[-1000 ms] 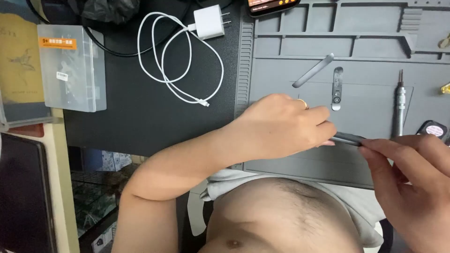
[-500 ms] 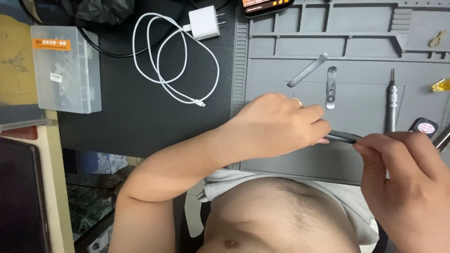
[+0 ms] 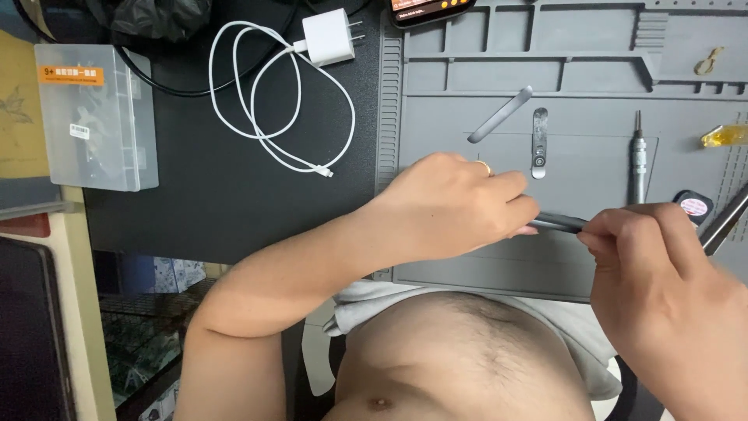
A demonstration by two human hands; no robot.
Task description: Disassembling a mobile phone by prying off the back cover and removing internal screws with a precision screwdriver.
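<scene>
A grey work mat (image 3: 576, 78) is filling the upper right of the frame, with a dark desk surface (image 3: 234, 203) lying to its left. A clear plastic box (image 3: 97, 117) is sitting at the upper left, and a white charger with coiled cable (image 3: 327, 35) is lying near the top centre. The left hand (image 3: 448, 206) and right hand (image 3: 654, 273) are both pinching a thin dark tool (image 3: 557, 223) between their fingertips, at centre right above the mat.
</scene>
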